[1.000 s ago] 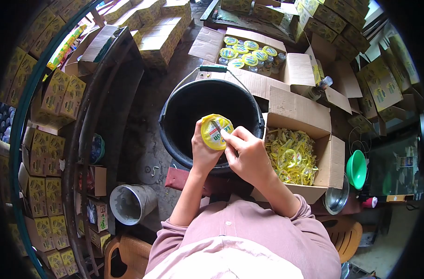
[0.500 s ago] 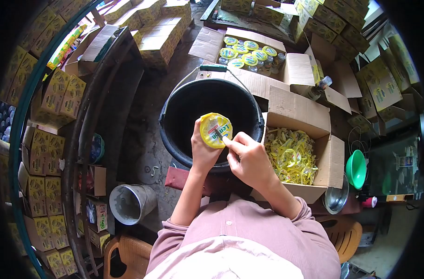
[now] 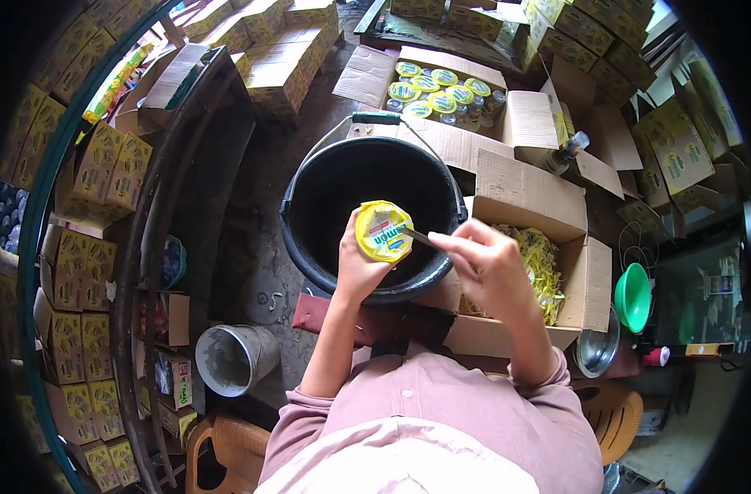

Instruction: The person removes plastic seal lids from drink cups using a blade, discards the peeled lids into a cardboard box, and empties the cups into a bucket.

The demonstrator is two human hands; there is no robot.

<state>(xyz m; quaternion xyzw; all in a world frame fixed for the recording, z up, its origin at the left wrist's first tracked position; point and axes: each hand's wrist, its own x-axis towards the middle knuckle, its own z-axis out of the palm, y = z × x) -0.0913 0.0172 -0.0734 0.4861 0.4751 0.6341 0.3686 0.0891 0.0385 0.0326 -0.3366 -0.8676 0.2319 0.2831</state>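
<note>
Over the black bucket (image 3: 322,185), my left hand (image 3: 356,270) is closed around a plastic drink cup (image 3: 383,230) with a yellow printed lemon lid. The lid is turned up toward me. My right hand (image 3: 489,265), slightly blurred, pinches a thin dark blade (image 3: 420,237) that looks like a small knife. Its tip meets the right side of the lid. Part of the blade is hidden in my fingers. The cup's body is mostly hidden behind the lid and my left hand.
Right of the bucket, a carton (image 3: 593,284) holds yellow film scraps (image 3: 540,263). Behind it, another carton (image 3: 530,119) holds several lidded cups (image 3: 441,95). A grey bucket (image 3: 264,350) stands at lower left; a green bowl (image 3: 633,296) is at right. Stacked printed boxes (image 3: 83,321) line the left side.
My right hand has moved right, away from the cup, and the blade now shows between its fingers and the lid. The left hand still grips the cup, now turned slightly.
</note>
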